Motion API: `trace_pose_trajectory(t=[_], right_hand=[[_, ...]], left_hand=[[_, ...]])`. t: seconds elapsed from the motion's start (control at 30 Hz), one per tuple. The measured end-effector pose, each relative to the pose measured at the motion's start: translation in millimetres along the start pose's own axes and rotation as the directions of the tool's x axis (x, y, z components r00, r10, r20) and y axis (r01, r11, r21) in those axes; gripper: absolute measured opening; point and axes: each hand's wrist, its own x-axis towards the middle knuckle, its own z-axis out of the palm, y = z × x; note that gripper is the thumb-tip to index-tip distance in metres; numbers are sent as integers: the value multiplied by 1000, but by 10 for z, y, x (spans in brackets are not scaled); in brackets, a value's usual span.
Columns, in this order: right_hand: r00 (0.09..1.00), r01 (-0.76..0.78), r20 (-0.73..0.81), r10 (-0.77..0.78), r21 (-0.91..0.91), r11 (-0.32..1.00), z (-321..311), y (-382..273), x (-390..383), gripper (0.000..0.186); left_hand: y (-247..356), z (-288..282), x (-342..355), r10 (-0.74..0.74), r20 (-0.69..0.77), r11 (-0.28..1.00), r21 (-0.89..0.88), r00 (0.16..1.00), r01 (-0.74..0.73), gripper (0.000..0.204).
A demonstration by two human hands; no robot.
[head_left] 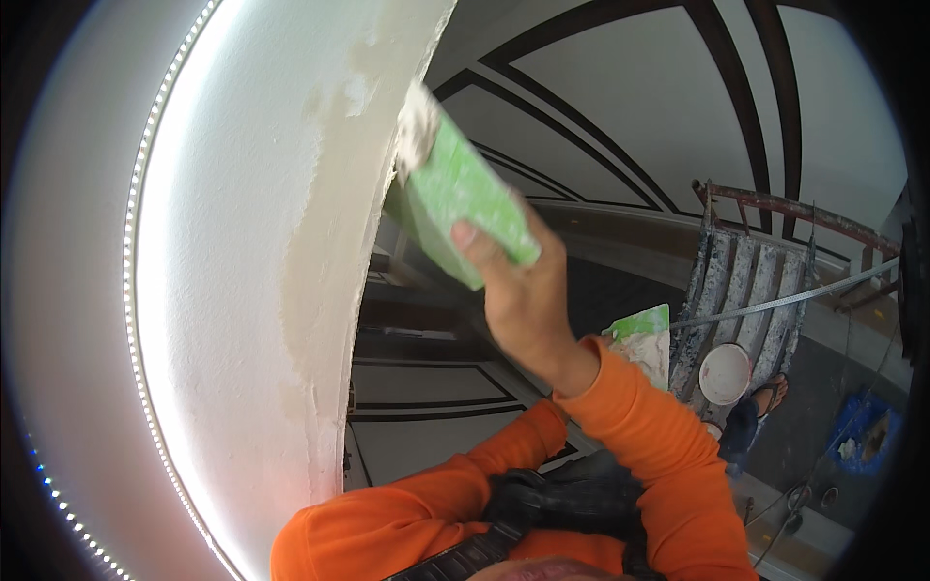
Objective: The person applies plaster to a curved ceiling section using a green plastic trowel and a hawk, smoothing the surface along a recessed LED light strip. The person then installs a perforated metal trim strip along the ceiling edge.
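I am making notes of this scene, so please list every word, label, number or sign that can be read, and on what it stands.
None can be read. The green spreader in the right hand shows only pale paste; the bucket and blue item below are too small to tell.

downward fisheye from head height

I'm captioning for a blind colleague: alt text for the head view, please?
A person's right hand holds a green spreader tipped with pale putty at the edge of a white surface. The left hand is hidden; a second green tool with putty shows beside the orange right sleeve. Farther down, a round container sits on a slatted platform.
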Motion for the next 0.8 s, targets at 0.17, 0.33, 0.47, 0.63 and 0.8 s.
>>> trace_pose_trajectory(t=[0.17, 0.33, 0.47, 0.63, 0.8], right_hand=[[980, 197, 115, -165, -368, 909, -220, -406, 235, 31], [863, 488, 277, -423, -677, 551, -576, -856, 1875, 25], [888, 414, 363, -281, -898, 151, -314, -987, 2253, 27], [918, 396, 393, -55, -914, 84, 95, -735, 1387, 26], [830, 556, 525, -185, -767, 320, 297, -672, 36, 12]], left_hand=[[-75, -60, 143, -113, 122, 989, -81, 986, 123, 54], [-72, 229, 206, -271, 106, 961, -30, 957, 275, 54], [-99, 272, 228, -288, 227, 952, -33, 930, 303, 55], [-69, 190, 128, -275, 175, 956, -60, 946, 289, 55], [-82, 180, -34, -233, 166, 942, -206, 958, 265, 56]])
